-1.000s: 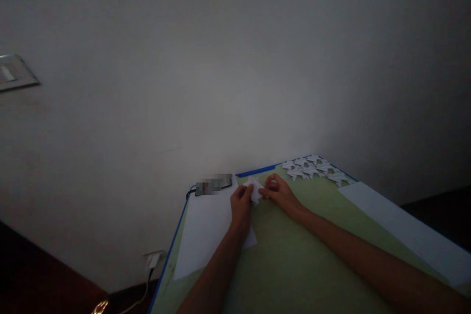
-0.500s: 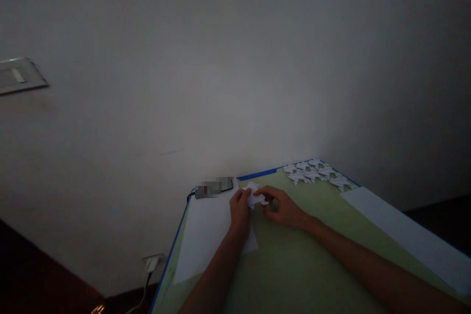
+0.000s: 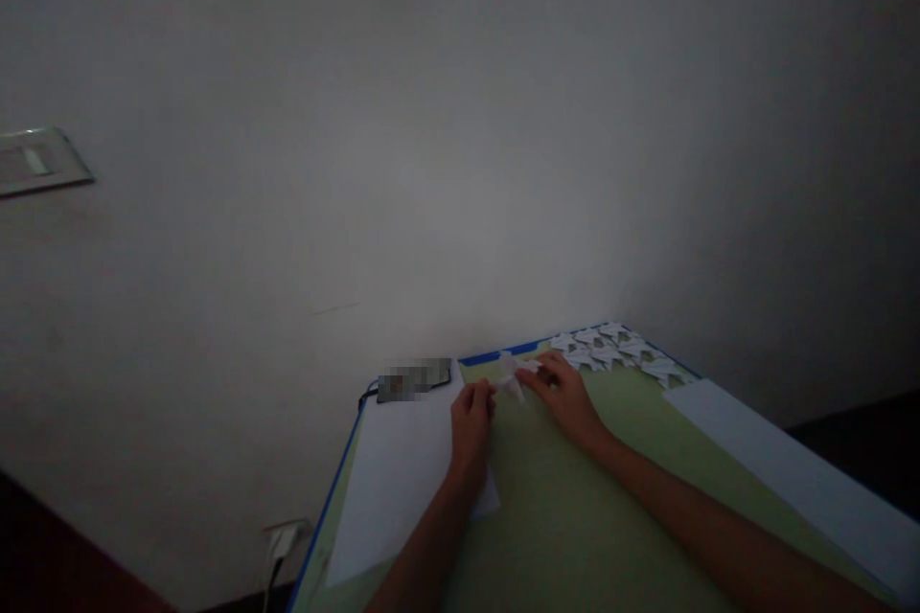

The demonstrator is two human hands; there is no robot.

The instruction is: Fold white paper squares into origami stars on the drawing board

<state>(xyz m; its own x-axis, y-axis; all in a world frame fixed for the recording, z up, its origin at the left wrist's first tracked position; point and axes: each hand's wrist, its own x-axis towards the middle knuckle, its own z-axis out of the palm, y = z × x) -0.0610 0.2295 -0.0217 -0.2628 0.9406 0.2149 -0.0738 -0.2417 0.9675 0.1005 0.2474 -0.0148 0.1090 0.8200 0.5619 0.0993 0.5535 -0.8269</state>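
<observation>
Between my two hands is a small piece of folded white paper [image 3: 512, 377], blurred at its edges, with pointed flaps sticking out. My left hand [image 3: 471, 423] pinches its left tip, fingers closed. From the right, my right hand [image 3: 564, 395] grips the other side between thumb and fingers. The paper is held over the green tabletop [image 3: 567, 508], near the far edge. Several folded white paper pieces with pointed ends [image 3: 602, 356] lie in rows at the far right corner.
White paper sheets [image 3: 388, 474] lie left of my hands, with a phone-like device [image 3: 413, 380] on their far end, its screen blurred out. More white sheets [image 3: 776, 469] run along the right edge. A wall [image 3: 460, 163] rises behind; a plug [image 3: 284, 541] sits low at left.
The folded paper now stretches between my hands, its flaps spread. My right hand has shifted slightly right and my left hand holds only a tip. The view has tilted up a little.
</observation>
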